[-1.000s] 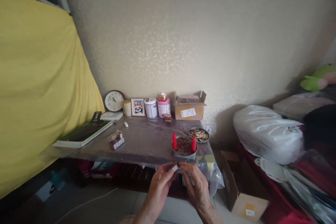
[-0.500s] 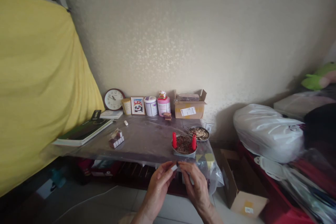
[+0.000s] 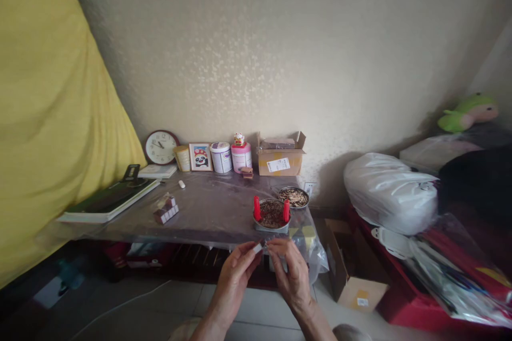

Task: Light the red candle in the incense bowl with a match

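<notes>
Between thumb and fingers, my left hand [image 3: 240, 266] grips a small matchbox [image 3: 258, 248] with a pale side and a dark end. Close beside its end, the fingers of my right hand [image 3: 290, 269] are pinched together; whatever is in them is too small to make out. Just beyond my hands is a round tin [image 3: 272, 228] of dark grains, with two red candles [image 3: 256, 208] standing upright in it. Behind it to the right lies a round dish [image 3: 293, 198] of loose matchsticks. A wrapped stack of matchboxes [image 3: 166, 211] rests on the left of the table.
Along the wall stand a clock [image 3: 161, 147], a yellow cup [image 3: 183, 159], a framed panda picture [image 3: 200, 157], two canisters [image 3: 221, 157] and a cardboard box [image 3: 280, 162]. A plastic sheet covers the table [image 3: 216, 202]. An open carton [image 3: 362, 290] sits on the floor at right.
The view has turned slightly right, so the table appears shifted left. My hands stay close together, the left still on the matchbox, the right fingers at its end.
</notes>
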Tool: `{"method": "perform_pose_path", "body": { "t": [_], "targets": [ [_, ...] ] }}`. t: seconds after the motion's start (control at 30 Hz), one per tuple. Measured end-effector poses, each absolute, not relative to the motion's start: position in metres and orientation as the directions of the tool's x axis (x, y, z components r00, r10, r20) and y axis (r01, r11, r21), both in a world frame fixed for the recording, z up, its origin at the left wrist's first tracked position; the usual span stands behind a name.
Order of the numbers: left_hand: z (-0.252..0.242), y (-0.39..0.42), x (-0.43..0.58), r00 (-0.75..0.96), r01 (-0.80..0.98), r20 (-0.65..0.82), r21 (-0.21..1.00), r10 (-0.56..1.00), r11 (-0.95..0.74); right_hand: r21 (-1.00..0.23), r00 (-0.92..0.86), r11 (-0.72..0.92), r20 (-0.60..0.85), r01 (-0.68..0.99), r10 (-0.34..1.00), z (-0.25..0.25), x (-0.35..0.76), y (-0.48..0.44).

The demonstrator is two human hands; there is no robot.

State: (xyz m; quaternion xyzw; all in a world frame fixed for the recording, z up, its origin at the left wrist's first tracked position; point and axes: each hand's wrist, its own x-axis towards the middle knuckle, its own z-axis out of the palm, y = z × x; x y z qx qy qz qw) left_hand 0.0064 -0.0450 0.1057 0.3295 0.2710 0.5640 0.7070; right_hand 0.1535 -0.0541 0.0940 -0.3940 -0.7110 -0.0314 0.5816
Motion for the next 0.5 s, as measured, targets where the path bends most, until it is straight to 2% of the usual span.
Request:
{"method": "perform_pose_path", "body": {
  "t": [0.2, 0.27, 0.33, 0.43, 0.5],
  "targets": [
    [0.103, -0.042, 0.009, 0.196, -0.612, -0.039, 0.776, 0.980, 0.153, -0.414, 0.054, 0.660, 0.868, 0.627, 0.493, 0.110, 0.159, -0.061],
    [0.101, -0.040, 0.010, 0.197, -0.614, -0.047, 0.773, 0.979, 0.161, -0.400, 0.087, 0.681, 0.891, 0.613, 0.445, 0.119, 0.159, -0.071],
    [0.102, -0.040, 0.011, 0.203, -0.617, -0.045, 0.769, 0.978, 0.163, -0.356, 0.046, 0.729, 0.912, 0.584, 0.408, 0.121, 0.157, -0.075],
    [0.108, -0.043, 0.012, 0.213, -0.617, -0.019, 0.772, 0.977, 0.150, -0.343, -0.070, 0.704, 0.871, 0.623, 0.486, 0.108, 0.160, -0.064],
    [0.111, -0.046, 0.011, 0.221, -0.609, -0.009, 0.780, 0.975, 0.145, -0.408, 0.036, 0.605, 0.847, 0.683, 0.531, 0.094, 0.168, -0.049]
  ]
}}
